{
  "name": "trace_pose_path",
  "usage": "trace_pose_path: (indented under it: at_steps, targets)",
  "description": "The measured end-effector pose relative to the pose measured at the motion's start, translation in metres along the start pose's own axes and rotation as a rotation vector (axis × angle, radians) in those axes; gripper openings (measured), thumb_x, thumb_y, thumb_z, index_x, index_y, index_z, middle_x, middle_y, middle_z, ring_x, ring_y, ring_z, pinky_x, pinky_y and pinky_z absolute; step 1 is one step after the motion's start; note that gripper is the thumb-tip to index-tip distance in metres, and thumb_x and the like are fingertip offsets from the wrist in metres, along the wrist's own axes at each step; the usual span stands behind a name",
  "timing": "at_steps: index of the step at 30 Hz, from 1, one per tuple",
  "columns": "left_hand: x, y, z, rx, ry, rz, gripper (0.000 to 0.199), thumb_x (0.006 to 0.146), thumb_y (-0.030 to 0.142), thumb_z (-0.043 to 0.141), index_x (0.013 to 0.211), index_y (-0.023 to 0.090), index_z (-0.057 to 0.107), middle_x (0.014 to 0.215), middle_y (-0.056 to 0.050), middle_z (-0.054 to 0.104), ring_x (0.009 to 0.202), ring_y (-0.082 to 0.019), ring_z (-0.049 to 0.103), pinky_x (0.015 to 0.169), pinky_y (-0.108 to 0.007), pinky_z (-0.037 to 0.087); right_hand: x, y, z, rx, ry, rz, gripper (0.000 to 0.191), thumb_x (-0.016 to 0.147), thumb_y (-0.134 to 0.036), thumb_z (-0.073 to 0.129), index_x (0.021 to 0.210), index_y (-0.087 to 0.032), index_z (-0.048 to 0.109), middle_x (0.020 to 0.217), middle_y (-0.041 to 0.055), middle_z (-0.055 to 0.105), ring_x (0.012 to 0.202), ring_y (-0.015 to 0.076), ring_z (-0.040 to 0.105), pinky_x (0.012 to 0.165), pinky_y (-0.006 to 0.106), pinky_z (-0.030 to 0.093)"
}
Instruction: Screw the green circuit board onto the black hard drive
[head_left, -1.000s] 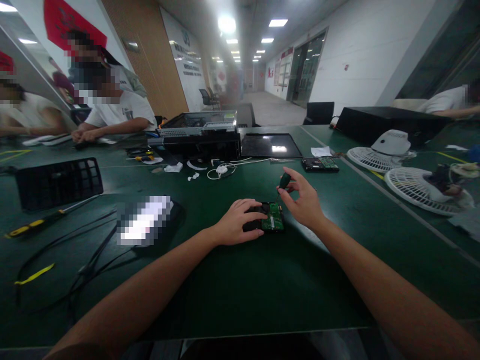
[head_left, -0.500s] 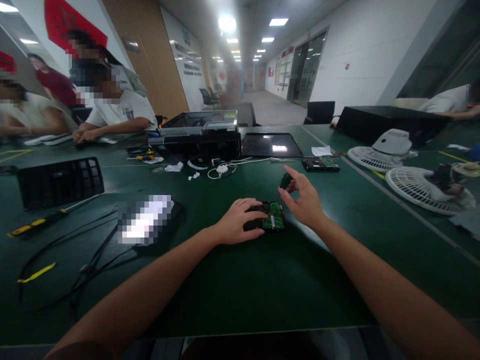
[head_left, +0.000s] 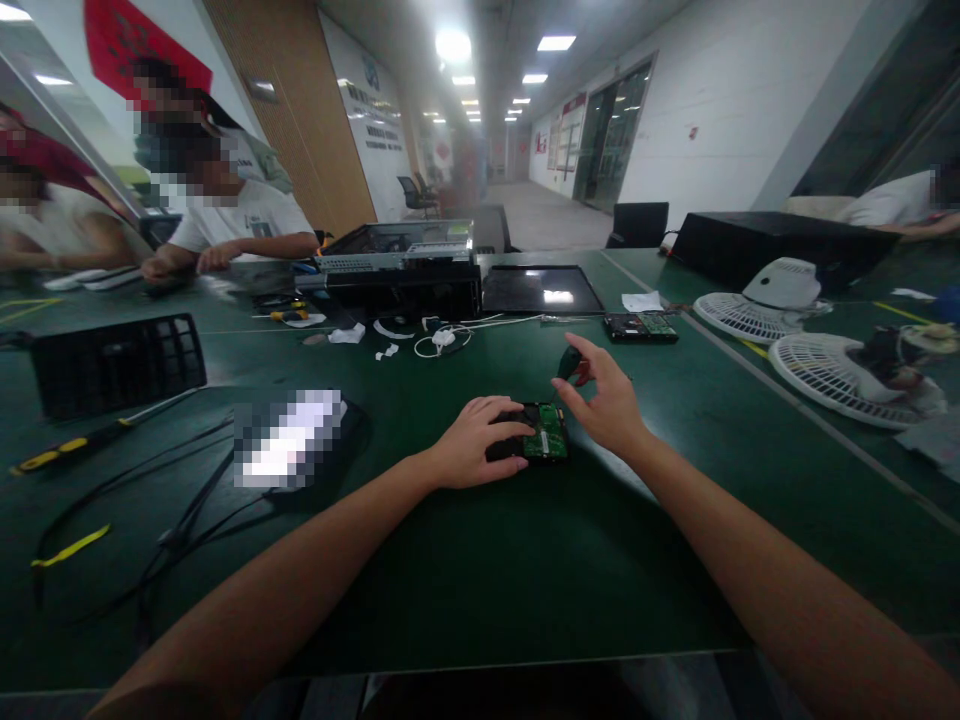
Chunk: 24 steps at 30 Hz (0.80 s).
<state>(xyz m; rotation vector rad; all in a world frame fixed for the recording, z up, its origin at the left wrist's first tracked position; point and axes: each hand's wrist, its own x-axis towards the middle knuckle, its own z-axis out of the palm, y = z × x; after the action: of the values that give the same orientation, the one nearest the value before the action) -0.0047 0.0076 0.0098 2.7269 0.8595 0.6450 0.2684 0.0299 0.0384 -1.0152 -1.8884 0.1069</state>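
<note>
A hard drive (head_left: 555,437) lies flat on the green table, its green circuit board facing up. My left hand (head_left: 480,440) grips it from the left, fingers laid across the top and thumb along the near edge, covering its left part. Between the thumb and fingers of my right hand (head_left: 604,395) is a small screwdriver with a dark green handle (head_left: 569,362). It leans slightly, its thin shaft pointing down at the far right part of the board. Where the tip touches is too small to make out.
A second hard drive (head_left: 641,327) lies farther back. Behind are an open computer case (head_left: 405,275) and a dark panel (head_left: 541,290). White fan parts (head_left: 832,375) lie right; a yellow-black screwdriver (head_left: 71,447), cables (head_left: 184,535) and a pixelated bright object (head_left: 289,440) lie left. Other people sit across.
My hands, the hard drive and the small screwdriver have hardly moved. At the left, a seated person's hands have shifted apart, and the person in red behind has leaned left.
</note>
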Motion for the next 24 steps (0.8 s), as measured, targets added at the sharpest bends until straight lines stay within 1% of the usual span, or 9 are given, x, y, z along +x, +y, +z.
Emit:
trace_pose_path:
  at_steps: [3,5,7,10,14,17,19,21,24]
  targets:
    - [0.0004,0.0004,0.0001,-0.005,0.008,-0.004,0.050,0.093,0.049,0.076,0.139,0.033,0.067,0.155,-0.009,0.053,0.147,-0.037,0.045,0.122,-0.061,0.034,-0.0003,0.0012,0.0000,0.005,0.013,0.004,0.069,0.095,-0.031,0.066,0.160,-0.034,0.043,0.126,0.0105,0.068,0.101,0.0286,0.069,0.093,0.054,0.061]
    - [0.0006,0.0013,-0.0010,-0.009,0.005,-0.005,0.049,0.093,0.049,0.075,0.139,0.033,0.067,0.155,-0.009,0.054,0.147,-0.037,0.045,0.122,-0.061,0.034,-0.0009,0.0014,-0.0003,0.059,0.006,0.030,0.068,0.097,-0.030,0.062,0.161,-0.033,0.041,0.130,0.0105,0.069,0.103,0.0288,0.071,0.099,0.056,0.060]
    - [0.0007,0.0020,-0.0022,-0.010,-0.001,-0.006,0.049,0.094,0.049,0.075,0.139,0.032,0.067,0.155,-0.009,0.054,0.147,-0.037,0.044,0.122,-0.061,0.034,-0.0012,0.0013,-0.0006,0.098,0.000,0.058,0.067,0.098,-0.029,0.060,0.162,-0.032,0.040,0.133,0.0103,0.070,0.103,0.0281,0.074,0.102,0.056,0.059]
    - [0.0004,0.0021,-0.0025,-0.005,-0.008,-0.007,0.049,0.095,0.050,0.074,0.139,0.032,0.066,0.156,-0.009,0.053,0.148,-0.037,0.044,0.123,-0.061,0.033,-0.0008,0.0016,-0.0010,0.061,0.033,0.066,0.065,0.097,-0.031,0.064,0.159,-0.032,0.045,0.130,0.0102,0.071,0.097,0.0269,0.073,0.096,0.054,0.061]
    - [-0.0001,0.0007,-0.0005,0.003,-0.003,0.000,0.049,0.095,0.050,0.074,0.139,0.031,0.067,0.156,-0.009,0.052,0.148,-0.036,0.044,0.124,-0.059,0.033,0.0003,0.0026,-0.0017,-0.023,0.061,0.014,0.062,0.095,-0.033,0.068,0.154,-0.032,0.052,0.122,0.0100,0.071,0.093,0.0264,0.070,0.089,0.052,0.062]
    - [-0.0002,0.0001,0.0003,0.005,-0.001,-0.001,0.049,0.095,0.050,0.074,0.139,0.031,0.067,0.156,-0.009,0.052,0.148,-0.036,0.043,0.124,-0.059,0.033,0.0001,0.0019,-0.0023,-0.004,0.043,0.009,0.064,0.095,-0.031,0.067,0.156,-0.033,0.049,0.124,0.0098,0.071,0.097,0.0277,0.070,0.092,0.053,0.062]
    - [0.0000,0.0006,-0.0004,0.005,-0.005,-0.007,0.049,0.095,0.051,0.074,0.140,0.032,0.066,0.156,-0.008,0.052,0.149,-0.036,0.043,0.124,-0.060,0.033,-0.0003,0.0006,-0.0027,0.059,0.018,0.020,0.065,0.096,-0.029,0.064,0.158,-0.033,0.046,0.131,0.0098,0.070,0.104,0.0282,0.072,0.098,0.054,0.061]
    - [0.0002,0.0016,-0.0018,0.006,-0.013,-0.013,0.049,0.095,0.051,0.073,0.140,0.033,0.066,0.157,-0.008,0.051,0.149,-0.036,0.042,0.124,-0.061,0.033,-0.0005,-0.0006,-0.0030,0.118,0.001,0.031,0.065,0.097,-0.027,0.062,0.159,-0.032,0.043,0.138,0.0098,0.069,0.106,0.0274,0.074,0.101,0.053,0.060]
    - [0.0003,0.0029,-0.0033,0.003,-0.020,-0.012,0.048,0.096,0.050,0.073,0.140,0.031,0.066,0.157,-0.009,0.051,0.149,-0.037,0.042,0.124,-0.061,0.033,0.0001,-0.0019,-0.0036,0.110,0.008,0.030,0.063,0.097,-0.027,0.062,0.158,-0.031,0.046,0.136,0.0100,0.070,0.102,0.0260,0.075,0.098,0.051,0.062]
